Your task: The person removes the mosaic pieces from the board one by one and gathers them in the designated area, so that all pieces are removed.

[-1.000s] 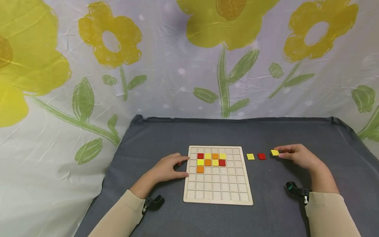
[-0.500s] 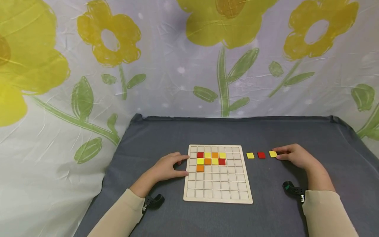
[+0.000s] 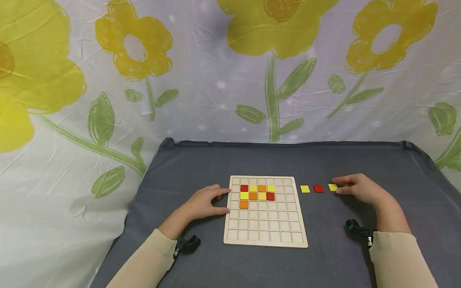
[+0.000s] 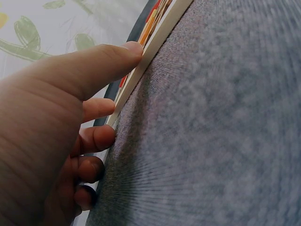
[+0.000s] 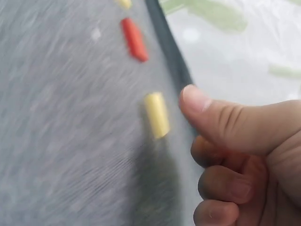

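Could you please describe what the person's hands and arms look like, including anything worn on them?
The left hand and right hand are bare, without gloves. The left sleeve and right sleeve are plain beige. At each wrist is a curved black device: the left device and right device both show a silvery part, the right one also a green mark.

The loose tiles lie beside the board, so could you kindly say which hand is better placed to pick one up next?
Probably the right hand: it is beside the outermost yellow tile, while the left hand touches the opposite edge of the board.
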`<state>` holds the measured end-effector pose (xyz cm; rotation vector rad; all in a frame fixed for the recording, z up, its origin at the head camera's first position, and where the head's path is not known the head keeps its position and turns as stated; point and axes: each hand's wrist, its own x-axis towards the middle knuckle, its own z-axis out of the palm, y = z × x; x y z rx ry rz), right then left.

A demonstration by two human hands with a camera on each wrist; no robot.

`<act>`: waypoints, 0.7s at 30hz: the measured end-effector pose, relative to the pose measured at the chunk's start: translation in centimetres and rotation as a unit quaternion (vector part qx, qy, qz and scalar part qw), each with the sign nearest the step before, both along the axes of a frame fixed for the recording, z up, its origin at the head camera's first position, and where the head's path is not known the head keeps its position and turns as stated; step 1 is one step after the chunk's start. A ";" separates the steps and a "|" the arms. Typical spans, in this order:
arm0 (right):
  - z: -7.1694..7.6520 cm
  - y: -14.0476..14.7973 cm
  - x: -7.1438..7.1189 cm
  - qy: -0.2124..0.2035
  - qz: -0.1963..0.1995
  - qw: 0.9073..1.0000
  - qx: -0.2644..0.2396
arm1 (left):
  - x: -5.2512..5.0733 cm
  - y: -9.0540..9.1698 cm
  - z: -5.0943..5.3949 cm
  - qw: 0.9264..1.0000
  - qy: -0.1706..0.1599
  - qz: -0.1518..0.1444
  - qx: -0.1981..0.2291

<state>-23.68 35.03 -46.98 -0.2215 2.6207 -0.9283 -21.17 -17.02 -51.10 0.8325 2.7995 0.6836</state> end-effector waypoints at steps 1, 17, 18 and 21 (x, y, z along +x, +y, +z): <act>0.4 -0.2 0.0 0.001 0.003 1.000 -0.004 | 0.0 0.0 0.1 1.000 -0.001 0.000 0.002; 6.1 -5.9 2.1 0.123 0.049 0.989 -0.064 | -0.1 -0.1 -0.4 1.000 0.016 -0.008 0.008; 6.2 -6.5 2.3 0.134 0.055 0.987 -0.074 | -0.1 -0.1 -0.5 1.000 0.015 -0.010 0.009; 6.5 -8.3 2.8 0.155 0.071 0.980 -0.102 | -0.2 -0.1 -0.3 1.000 0.012 -0.012 0.008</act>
